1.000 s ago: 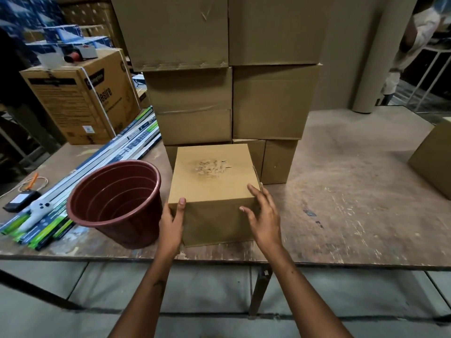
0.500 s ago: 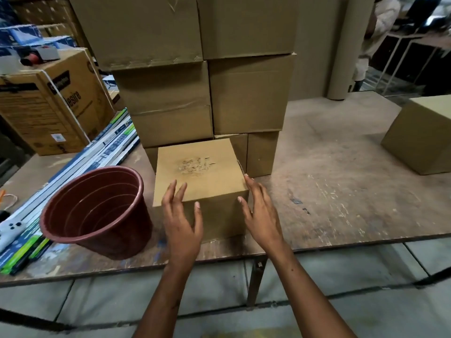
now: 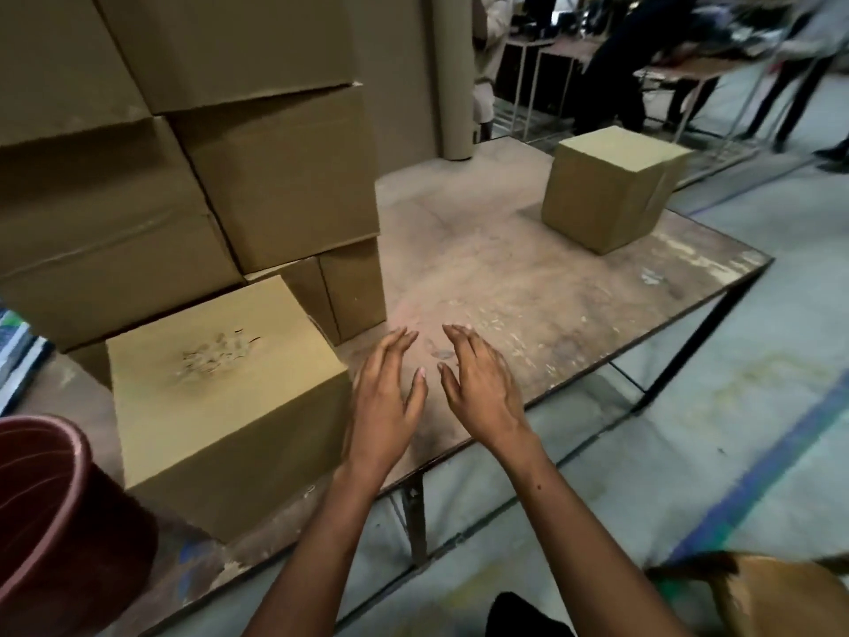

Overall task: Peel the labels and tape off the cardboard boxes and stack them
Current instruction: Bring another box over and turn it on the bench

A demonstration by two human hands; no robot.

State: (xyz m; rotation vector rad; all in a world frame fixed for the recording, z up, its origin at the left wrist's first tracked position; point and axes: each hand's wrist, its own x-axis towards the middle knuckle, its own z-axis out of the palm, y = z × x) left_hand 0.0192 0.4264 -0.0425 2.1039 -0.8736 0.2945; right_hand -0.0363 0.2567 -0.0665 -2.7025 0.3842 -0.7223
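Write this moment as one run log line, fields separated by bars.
left hand: open, holds nothing | right hand: open, holds nothing | scuffed brown cardboard box: on table, untouched

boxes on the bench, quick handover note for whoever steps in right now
Left hand and right hand: both open, holding nothing, above the table.
Peeled box, scuffed patch on top, sits at the near edge in front of the stack, not yet stacked.
Lone box waits at the far right.
Left: stack the peeled box, then check the lone one.
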